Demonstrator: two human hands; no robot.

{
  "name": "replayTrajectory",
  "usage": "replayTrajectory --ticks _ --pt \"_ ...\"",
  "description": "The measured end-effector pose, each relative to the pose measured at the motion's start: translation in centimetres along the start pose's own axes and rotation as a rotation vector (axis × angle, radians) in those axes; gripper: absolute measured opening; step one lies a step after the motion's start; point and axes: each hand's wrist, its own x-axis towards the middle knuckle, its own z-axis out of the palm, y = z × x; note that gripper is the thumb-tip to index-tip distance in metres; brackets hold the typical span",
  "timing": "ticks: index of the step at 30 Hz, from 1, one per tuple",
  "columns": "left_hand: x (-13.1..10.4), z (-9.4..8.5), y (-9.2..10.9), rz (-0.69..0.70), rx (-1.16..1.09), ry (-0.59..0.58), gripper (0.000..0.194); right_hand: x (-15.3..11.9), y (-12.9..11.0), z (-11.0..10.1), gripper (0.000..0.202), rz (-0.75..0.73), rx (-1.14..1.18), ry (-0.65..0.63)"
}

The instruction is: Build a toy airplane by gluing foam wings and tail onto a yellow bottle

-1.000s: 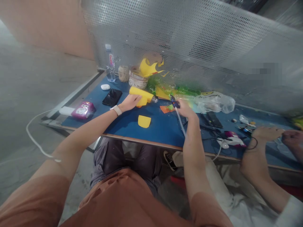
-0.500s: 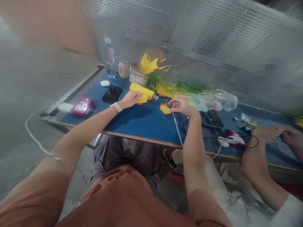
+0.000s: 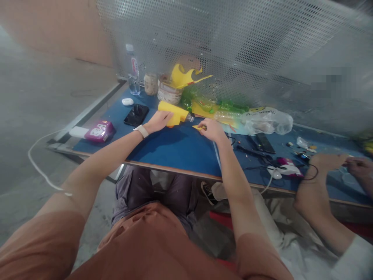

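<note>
My left hand point(image 3: 159, 119) is closed round a yellow-wrapped bottle point(image 3: 175, 111), which lies on its side with its clear neck pointing right. To the right of that neck, my right hand point(image 3: 210, 129) pinches a small yellow piece point(image 3: 198, 127) between its fingertips, just above the blue table point(image 3: 175, 151). Most of the piece is hidden behind the fingers.
A phone point(image 3: 136, 115), a purple packet point(image 3: 99, 131) and a water bottle point(image 3: 133, 74) stand or lie left. Behind are a roll point(image 3: 169, 91), green bottles point(image 3: 233, 107) and a plastic bag point(image 3: 268, 121). Cables and another person's hands point(image 3: 329, 162) are at right.
My right hand has moved slightly left and turned palm down. The yellow piece that lay by its fingers is now gripped in them and nearer the bottle neck.
</note>
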Motion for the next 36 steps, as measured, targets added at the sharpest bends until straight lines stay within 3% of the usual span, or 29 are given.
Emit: replayTrajectory --ticks 7,11,17,23,28,31,36 --pt "-0.2 0.0 0.4 0.028 -0.050 0.020 0.058 0.0 -0.9 1.1 0.026 -0.145 0.291 0.088" --pt "-0.2 0.1 0.3 0.029 -0.051 0.030 0.060 0.3 -0.7 1.7 0.019 -0.143 0.378 0.114" --pt "0.0 0.2 0.0 0.029 -0.055 0.081 0.060 1.2 -0.9 -0.1 0.018 -0.140 0.242 0.079" --pt "0.4 0.5 -0.7 -0.011 -0.045 0.217 0.057 3.4 -4.7 -3.1 0.022 -0.156 0.086 0.094" --pt "0.8 0.1 -1.3 -0.009 -0.064 0.283 0.057 6.2 -9.1 -3.3 0.014 -0.107 -0.009 0.159" --pt "0.8 -0.1 -1.5 -0.014 -0.053 0.264 0.055 8.4 -10.1 -3.4 0.006 -0.107 -0.028 0.163" --pt "0.9 0.2 -1.9 -0.029 -0.037 0.258 0.054 11.8 -11.0 -4.7 0.019 -0.022 -0.077 0.200"
